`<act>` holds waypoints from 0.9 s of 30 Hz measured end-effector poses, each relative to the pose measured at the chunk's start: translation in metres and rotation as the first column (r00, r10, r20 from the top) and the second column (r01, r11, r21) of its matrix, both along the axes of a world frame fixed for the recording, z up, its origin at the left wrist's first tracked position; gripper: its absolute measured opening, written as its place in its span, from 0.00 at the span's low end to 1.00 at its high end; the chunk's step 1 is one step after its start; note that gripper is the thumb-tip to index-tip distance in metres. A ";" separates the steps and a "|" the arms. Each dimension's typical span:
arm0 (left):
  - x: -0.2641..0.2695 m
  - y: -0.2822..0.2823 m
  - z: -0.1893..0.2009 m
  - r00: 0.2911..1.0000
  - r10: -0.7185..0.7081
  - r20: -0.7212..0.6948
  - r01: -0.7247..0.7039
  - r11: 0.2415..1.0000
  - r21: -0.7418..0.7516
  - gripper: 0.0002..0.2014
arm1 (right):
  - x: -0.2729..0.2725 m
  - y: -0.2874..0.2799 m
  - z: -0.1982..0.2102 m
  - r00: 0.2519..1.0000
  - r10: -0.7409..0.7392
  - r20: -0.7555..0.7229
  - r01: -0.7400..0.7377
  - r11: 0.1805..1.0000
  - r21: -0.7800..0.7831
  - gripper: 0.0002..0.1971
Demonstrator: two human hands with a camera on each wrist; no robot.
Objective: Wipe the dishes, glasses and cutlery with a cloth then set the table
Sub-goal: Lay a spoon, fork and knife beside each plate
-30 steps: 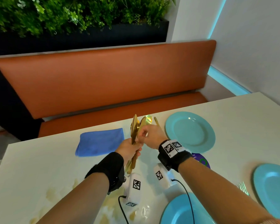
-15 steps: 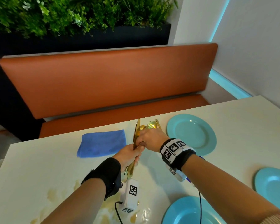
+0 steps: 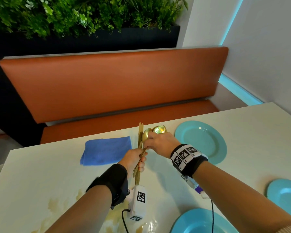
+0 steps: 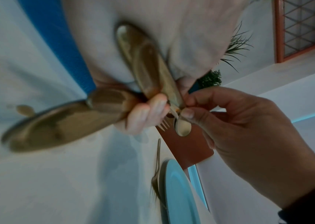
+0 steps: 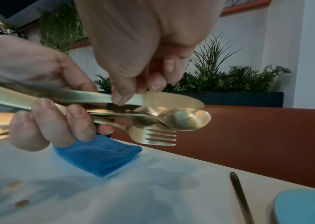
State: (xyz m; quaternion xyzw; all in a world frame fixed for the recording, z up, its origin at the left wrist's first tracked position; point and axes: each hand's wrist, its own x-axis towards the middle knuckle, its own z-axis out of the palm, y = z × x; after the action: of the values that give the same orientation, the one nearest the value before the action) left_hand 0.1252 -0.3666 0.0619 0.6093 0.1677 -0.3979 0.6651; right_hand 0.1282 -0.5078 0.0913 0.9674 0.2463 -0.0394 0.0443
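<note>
Cutlery (image 5: 153,118): fork tines under spoons

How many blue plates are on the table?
3: one plate on the far side near the bench, one at the right edge, one nearest the person. Others may lie out of view.

An orange bench (image 3: 114,84) runs behind the pale table (image 3: 40,174) — its padded back below a dark planter (image 3: 91,39) of green plants (image 3: 65,12). White walls (image 3: 267,39) meet at right, edged by a cyan light strip (image 3: 232,22).
</note>
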 end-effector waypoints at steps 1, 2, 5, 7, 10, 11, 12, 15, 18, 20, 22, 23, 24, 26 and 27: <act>0.000 0.000 0.000 1.000 0.007 0.010 -0.007 1.000 0.022 0.15 | 0.000 -0.001 0.000 0.999 0.012 0.037 -0.011 1.000 -0.013 0.08; 0.001 0.000 0.000 1.000 0.012 0.024 -0.013 0.999 0.039 0.14 | 0.001 -0.003 -0.003 0.995 0.021 0.093 -0.020 1.000 -0.015 0.11; 0.007 0.003 0.000 0.996 0.039 0.085 -0.046 0.996 0.080 0.15 | 0.003 -0.011 -0.005 0.989 0.000 0.149 -0.003 1.000 0.022 0.13; 0.015 0.012 0.001 0.991 0.064 0.117 -0.075 0.993 0.087 0.16 | 0.003 -0.023 -0.001 0.989 -0.117 0.086 0.112 0.992 0.063 0.08; 0.030 0.031 -0.002 0.977 0.133 0.167 -0.144 0.988 0.056 0.16 | 0.001 -0.040 -0.002 0.909 -0.417 0.006 0.417 0.909 0.015 0.11; 0.034 0.037 -0.003 0.971 0.167 0.172 -0.177 0.983 0.047 0.15 | 0.001 -0.043 -0.005 0.860 -0.510 -0.019 0.510 0.860 0.006 0.11; 0.037 0.041 -0.003 0.966 0.187 0.179 -0.198 0.979 0.044 0.15 | 0.002 -0.043 -0.008 0.807 -0.589 -0.047 0.589 0.808 -0.008 0.11; 0.044 0.046 -0.005 0.961 0.182 0.208 -0.198 0.978 0.059 0.13 | 0.008 -0.034 -0.024 0.643 -0.743 -0.186 0.751 0.659 -0.038 0.12; 0.046 0.048 -0.005 0.963 0.145 0.226 -0.168 0.982 0.085 0.12 | 0.018 -0.021 -0.041 0.520 -0.809 -0.274 0.843 0.538 0.010 0.11; 0.047 0.050 -0.006 0.965 0.126 0.229 -0.151 0.984 0.096 0.12 | 0.025 -0.013 -0.051 0.480 -0.832 -0.279 0.871 0.491 0.036 0.11; 0.048 0.051 -0.006 0.968 0.125 0.218 -0.149 0.984 0.097 0.12 | 0.032 -0.008 -0.057 0.442 -0.850 -0.287 0.893 0.448 0.047 0.11; 0.049 0.052 -0.006 0.970 0.124 0.211 -0.147 0.985 0.094 0.12 | 0.036 -0.005 -0.060 0.424 -0.857 -0.293 0.902 0.429 0.050 0.11; 0.049 0.053 -0.005 0.973 0.123 0.197 -0.141 0.987 0.079 0.13 | 0.038 -0.004 -0.062 0.412 -0.862 -0.295 0.908 0.415 0.056 0.11; 0.050 0.054 -0.003 0.980 0.123 0.156 -0.128 0.991 0.027 0.16 | 0.041 -0.001 -0.065 0.403 -0.867 -0.294 0.913 0.401 0.071 0.11; 0.050 0.054 -0.002 0.981 0.119 0.151 -0.124 0.992 0.022 0.16 | 0.042 0.000 -0.066 0.401 -0.868 -0.292 0.915 0.397 0.078 0.11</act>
State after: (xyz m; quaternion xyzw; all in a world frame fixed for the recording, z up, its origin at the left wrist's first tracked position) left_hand 0.1754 -0.3122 0.0595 0.6363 0.1606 -0.3072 0.6891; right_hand 0.1702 -0.5077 0.0253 0.9357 -0.3064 -0.1280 -0.1194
